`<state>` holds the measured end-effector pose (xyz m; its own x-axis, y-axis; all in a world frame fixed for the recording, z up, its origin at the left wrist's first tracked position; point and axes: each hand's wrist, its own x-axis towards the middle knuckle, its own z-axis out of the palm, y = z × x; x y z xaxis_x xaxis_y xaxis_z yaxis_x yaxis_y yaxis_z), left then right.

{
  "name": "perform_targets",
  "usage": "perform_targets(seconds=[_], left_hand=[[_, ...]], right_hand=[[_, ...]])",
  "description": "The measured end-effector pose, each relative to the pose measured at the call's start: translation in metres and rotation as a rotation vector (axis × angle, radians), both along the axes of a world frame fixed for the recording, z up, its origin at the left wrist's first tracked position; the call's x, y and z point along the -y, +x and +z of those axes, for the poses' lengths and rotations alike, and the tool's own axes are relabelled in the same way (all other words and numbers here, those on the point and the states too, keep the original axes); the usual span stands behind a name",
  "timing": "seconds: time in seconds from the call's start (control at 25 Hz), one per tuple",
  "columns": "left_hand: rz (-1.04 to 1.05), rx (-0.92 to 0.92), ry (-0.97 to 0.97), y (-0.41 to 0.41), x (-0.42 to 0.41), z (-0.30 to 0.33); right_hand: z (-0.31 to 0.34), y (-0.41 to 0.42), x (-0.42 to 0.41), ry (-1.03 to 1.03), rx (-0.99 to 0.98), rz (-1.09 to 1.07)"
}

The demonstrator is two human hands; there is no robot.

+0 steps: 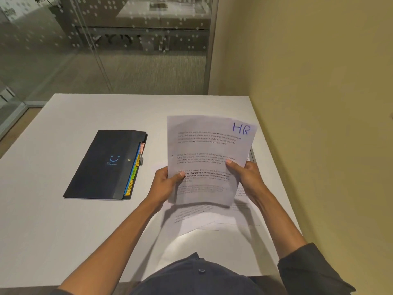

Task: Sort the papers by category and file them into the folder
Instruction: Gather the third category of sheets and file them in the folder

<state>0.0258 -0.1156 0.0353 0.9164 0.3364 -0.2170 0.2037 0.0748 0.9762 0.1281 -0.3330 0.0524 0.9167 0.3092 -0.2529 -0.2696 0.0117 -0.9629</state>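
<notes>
The papers (pixel 204 158), top sheet marked HR, were lifted over the surface (pixel 63 220). My left hand (pixel 168 184) and right hand (pixel 244 175) pinched their lower edges. The folder (pixel 104 165) lay shut, well left. More sheets (pixel 197 218) lay beneath; I judged a loose pinch could drop the stack and remix them.

A white bench (pixel 85 220) fills the lower half of the view, its right edge against a yellowish wall (pixel 319 81). Beyond its far edge stands a glass partition (pixel 127 39) patterned with white dots, framed by a grey post (pixel 212 50) at the right. Through the glass show a striped grey carpet (pixel 148 71) and a long table (pixel 144 28). A potted plant (pixel 51 5) sits at the top left.
</notes>
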Motion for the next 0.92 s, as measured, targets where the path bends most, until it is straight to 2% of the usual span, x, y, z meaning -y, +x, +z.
perform_targets(seconds=[0.12,0.32,0.56,0.72,0.8,0.92], left_hand=[[-0.006,-0.011,0.009,0.003,0.000,-0.008],[0.005,-0.096,-0.003,0.001,0.000,-0.023],[0.077,-0.091,-0.095,0.005,-0.005,-0.014],[0.052,-0.105,-0.111,0.016,-0.017,0.007],[0.051,-0.067,-0.220,0.023,-0.024,0.020],[0.072,-0.010,-0.580,0.036,-0.035,0.040]], right_hand=[[-0.008,-0.008,-0.006,-0.016,0.031,-0.029],[-0.028,-0.019,-0.010,-0.161,-0.001,0.024],[-0.035,-0.026,-0.007,-0.280,0.149,0.042],[-0.027,-0.026,-0.001,-0.222,0.117,0.050],[-0.019,-0.026,-0.002,-0.170,0.075,0.057],[-0.010,-0.032,-0.004,-0.119,-0.015,0.075]])
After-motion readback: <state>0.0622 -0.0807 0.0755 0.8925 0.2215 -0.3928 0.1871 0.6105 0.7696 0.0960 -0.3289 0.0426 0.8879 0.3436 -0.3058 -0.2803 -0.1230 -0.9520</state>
